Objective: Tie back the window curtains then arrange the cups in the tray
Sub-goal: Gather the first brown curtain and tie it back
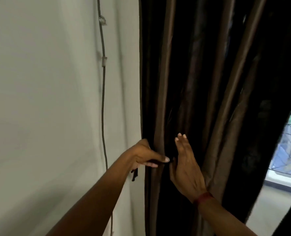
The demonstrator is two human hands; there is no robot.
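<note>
A dark brown curtain [209, 82] hangs in gathered folds against the window, bunched toward the left wall. My left hand [144, 155] grips the curtain's left edge, and a thin black tie cord [134, 175] hangs down from under that hand. The thumb points right across a fold. My right hand [185, 164] lies flat against the folds with straight fingers pointing up, just right of the left thumb. A red band sits on the right wrist. No cups or tray are in view.
A pale wall [47, 99] fills the left half, with a grey cable [103, 99] clipped down it. At the right edge the window [288, 142] shows a grille and a sill below it.
</note>
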